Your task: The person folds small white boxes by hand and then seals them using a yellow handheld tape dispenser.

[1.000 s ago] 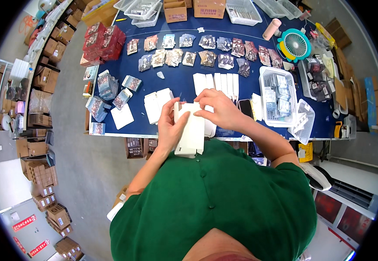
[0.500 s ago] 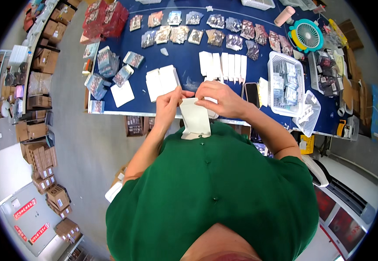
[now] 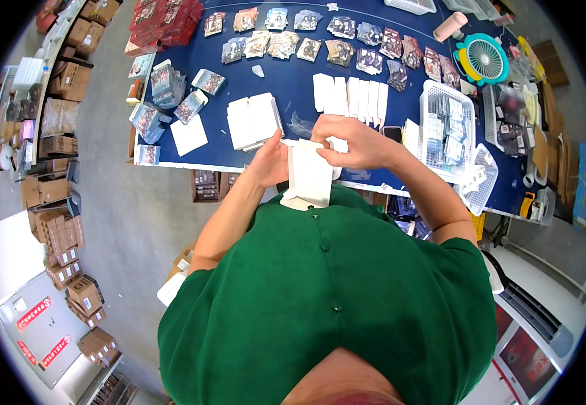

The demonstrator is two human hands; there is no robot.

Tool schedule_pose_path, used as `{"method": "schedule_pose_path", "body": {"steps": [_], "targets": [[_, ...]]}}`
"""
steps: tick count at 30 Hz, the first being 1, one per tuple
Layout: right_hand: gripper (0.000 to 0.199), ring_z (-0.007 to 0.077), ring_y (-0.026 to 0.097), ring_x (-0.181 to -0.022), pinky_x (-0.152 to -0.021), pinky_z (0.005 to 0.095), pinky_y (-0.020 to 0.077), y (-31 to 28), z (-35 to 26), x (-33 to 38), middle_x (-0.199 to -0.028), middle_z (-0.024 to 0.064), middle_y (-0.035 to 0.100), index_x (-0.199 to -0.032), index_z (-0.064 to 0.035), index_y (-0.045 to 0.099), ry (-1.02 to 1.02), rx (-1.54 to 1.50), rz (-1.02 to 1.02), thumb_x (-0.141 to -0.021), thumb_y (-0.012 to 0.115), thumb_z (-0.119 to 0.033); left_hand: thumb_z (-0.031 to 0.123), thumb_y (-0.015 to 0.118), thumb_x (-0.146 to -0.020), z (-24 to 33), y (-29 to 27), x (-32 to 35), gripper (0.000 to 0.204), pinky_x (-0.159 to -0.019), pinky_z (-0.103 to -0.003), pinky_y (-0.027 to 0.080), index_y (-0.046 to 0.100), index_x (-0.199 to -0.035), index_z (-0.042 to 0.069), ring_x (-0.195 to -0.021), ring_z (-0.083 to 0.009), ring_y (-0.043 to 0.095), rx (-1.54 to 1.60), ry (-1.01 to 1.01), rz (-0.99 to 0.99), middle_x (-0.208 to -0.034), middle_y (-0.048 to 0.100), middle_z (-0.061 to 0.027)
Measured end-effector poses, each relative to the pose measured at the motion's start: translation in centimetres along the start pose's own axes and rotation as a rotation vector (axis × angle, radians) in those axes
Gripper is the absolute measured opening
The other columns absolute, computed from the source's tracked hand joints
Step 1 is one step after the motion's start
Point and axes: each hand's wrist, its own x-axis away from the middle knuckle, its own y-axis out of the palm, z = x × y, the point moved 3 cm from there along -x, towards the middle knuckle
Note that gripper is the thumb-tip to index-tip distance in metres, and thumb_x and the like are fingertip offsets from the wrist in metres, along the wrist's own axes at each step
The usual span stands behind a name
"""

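Head cam: wht box [image 3: 310, 177] btwn L hand [image 3: 271, 162], R hand [image 3: 351, 140].

At the table's [image 3: 286, 77] near edge, the right hand [image 3: 355, 142] pinches the upper end of a white carton [image 3: 312, 174]; the left hand [image 3: 269, 164] lies along its side. Blue boxes [image 3: 169, 81] crowd the left edge, card stacks [image 3: 340, 52] form rows toward the far edge, and a white basket [image 3: 427, 101] holds packets [image 3: 453, 121] near the right edge.

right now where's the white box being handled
In the head view, the white box is near centre, between left hand and right hand, by the green shirt.
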Motion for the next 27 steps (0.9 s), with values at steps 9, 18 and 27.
{"method": "schedule_pose_path", "body": {"steps": [9, 18, 27], "targets": [[0.014, 0.018, 0.053, -0.074, -0.063, 0.0318, 0.044, 0.0, -1.8, -0.5, -0.074, 0.0036, 0.054, -0.09, -0.0023, 0.061, -0.126, -0.043, 0.072, -0.077, 0.063, -0.005, 0.08, 0.033, -0.088, 0.7, 1.8, -0.5, 0.1, -0.11, -0.047, 0.04, 0.039, -0.144, -0.003, -0.133, -0.0337, 0.048, 0.036, -0.011, -0.172, -0.145, 0.047, -0.0192], [0.018, 0.0238, 0.054, -0.083, -0.075, 0.0355, 0.0427, 0.6, -1.2, 0.1, -0.086, 0.0069, 0.057, -0.095, -0.0042, 0.062, 0.005, 0.159, 0.057, -0.081, 0.07, -0.015, 0.069, 0.034, -0.094, 0.8, 4.6, -0.9, 0.084, -0.104, -0.05, 0.045, 0.038, -0.145, 0.002, -0.125, -0.0388, 0.055, -0.031, -0.051, -0.099, -0.138, 0.052, -0.0222], [0.031, 0.0247, 0.06, -0.099, -0.081, 0.0338, 0.0496, 1.3, -2.9, 2.2, -0.105, 0.0084, 0.063, -0.109, -0.0048, 0.065, -0.077, 0.117, 0.529, -0.08, 0.074, -0.007, 0.045, 0.049, -0.092, 2.1, 6.3, 0.7, 0.069, -0.101, -0.044, 0.048, 0.043, -0.141, -0.003, -0.121, -0.0323, 0.059, -0.18, 0.128, 0.001, -0.138, 0.054, -0.0172]]}}
